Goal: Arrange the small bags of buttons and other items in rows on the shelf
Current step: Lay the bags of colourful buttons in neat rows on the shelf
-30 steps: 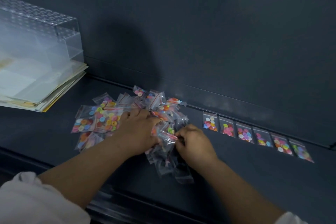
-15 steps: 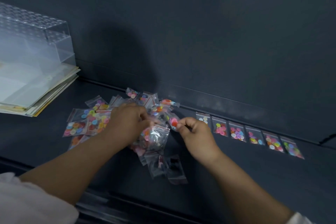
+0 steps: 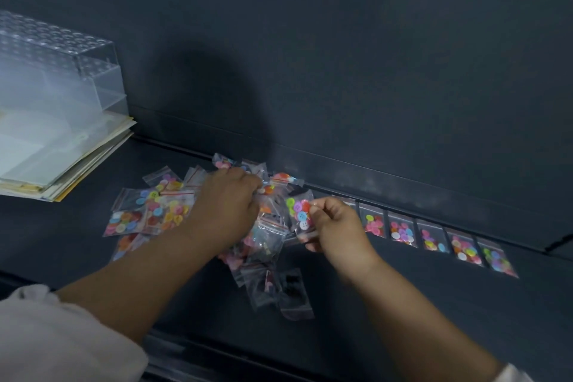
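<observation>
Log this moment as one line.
step: picking | right hand: pinches button bag | left hand: in pile, grip unclear | row: bags laid flat along shelf back, right of pile

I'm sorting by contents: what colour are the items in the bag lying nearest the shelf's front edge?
Black; the head view shows that bag best.

Clear bags [image 3: 161,211], multicoloured buttons [image 3: 402,232]; dark grey shelf [image 3: 403,304].

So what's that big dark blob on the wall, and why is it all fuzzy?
Head view: it's a soft shadow on the dark grey back wall, above the heap of small clear button bags; head view too: the whole picture is slightly blurred.
</observation>
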A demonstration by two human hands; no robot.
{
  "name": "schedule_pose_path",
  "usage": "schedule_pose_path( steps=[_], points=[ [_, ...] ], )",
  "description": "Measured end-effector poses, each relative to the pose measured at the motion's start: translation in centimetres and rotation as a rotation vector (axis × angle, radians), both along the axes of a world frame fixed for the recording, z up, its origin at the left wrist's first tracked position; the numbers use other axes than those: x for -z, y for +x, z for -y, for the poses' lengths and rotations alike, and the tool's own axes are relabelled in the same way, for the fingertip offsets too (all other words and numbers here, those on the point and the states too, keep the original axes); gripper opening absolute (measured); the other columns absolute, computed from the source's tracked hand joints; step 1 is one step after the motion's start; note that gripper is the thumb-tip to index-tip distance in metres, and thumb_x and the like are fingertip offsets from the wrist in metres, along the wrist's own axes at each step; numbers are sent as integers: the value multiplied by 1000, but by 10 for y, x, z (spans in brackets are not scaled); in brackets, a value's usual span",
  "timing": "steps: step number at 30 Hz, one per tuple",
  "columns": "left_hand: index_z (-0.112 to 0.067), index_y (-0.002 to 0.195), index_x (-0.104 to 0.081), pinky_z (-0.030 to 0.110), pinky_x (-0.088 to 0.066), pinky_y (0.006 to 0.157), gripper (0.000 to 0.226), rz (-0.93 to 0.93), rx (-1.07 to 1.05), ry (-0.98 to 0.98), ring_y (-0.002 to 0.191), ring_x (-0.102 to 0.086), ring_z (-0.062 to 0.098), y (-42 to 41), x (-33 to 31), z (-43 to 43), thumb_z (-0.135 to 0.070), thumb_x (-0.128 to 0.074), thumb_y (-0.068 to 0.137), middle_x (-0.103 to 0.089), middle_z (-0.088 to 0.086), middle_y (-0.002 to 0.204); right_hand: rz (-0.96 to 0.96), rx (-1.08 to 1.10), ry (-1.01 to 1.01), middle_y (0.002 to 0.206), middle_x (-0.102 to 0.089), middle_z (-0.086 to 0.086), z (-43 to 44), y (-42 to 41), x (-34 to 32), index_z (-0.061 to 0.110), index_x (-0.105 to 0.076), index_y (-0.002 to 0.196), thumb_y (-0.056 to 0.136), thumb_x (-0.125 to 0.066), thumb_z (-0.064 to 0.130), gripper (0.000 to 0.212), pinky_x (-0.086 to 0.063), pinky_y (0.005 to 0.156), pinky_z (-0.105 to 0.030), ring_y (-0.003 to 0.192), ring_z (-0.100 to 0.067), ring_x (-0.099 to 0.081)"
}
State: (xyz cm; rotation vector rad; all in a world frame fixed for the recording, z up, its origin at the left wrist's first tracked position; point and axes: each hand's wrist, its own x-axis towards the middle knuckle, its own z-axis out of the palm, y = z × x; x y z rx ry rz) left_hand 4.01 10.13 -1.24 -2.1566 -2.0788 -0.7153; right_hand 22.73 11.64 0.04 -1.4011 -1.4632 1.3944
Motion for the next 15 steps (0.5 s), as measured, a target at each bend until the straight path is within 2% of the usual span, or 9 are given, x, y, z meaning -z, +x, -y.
schedule_pose_path(
  steps=[2,5,8,11,13,15],
  points=[
    [-18,114,-64,43,-40,89,37,-91,47,-12,107,-52,31,6,2,-5,-25,-60,79,-62,7,113,-47,17,-90,71,-60,1,1,3,-4,18,-55,85,99,-44,17,18,-51,50,-20,55,-11,-57],
    [-24,117,-65,46,-25,102,34,-215,24,-101,129,-35,30,13,3,-14,-28,-59,84,-52,5,133,-150,4,-240,77,-65,-1,1,10,-7,20,-57,87,96,-50,22,12,-52,52,-23,59,-13,-61],
    [-20,106,-70,41,-14,103,23,-154,-6,-95,133,-29,27,17,1,-23,-25,-56,87,-54,1,129,-216,-35,-319,81,-68,-3,0,18,-7,19,-60,91,92,-58,20,2,-53,56,-26,62,-15,-64],
    [-18,95,-70,36,-26,99,18,100,-44,-46,122,-40,24,28,-10,-26,-25,-56,87,-61,-1,115,-267,-42,-349,81,-69,-1,-2,26,-9,19,-61,91,90,-59,14,5,-53,58,-27,64,-15,-65],
    [-16,83,-67,33,-42,83,16,380,-51,-64,94,-55,24,39,-20,-27,-24,-54,85,-66,3,90,-272,-42,-337,76,-69,2,-3,32,-10,18,-61,89,90,-59,11,8,-51,58,-26,62,-12,-65],
    [-11,76,-63,30,-43,67,13,701,-32,-176,69,-54,20,52,-27,-26,-16,-55,85,-63,6,71,-217,-50,-292,68,-67,6,-4,40,-9,17,-63,91,89,-60,10,8,-48,56,-23,54,-5,-61]
  ],
)
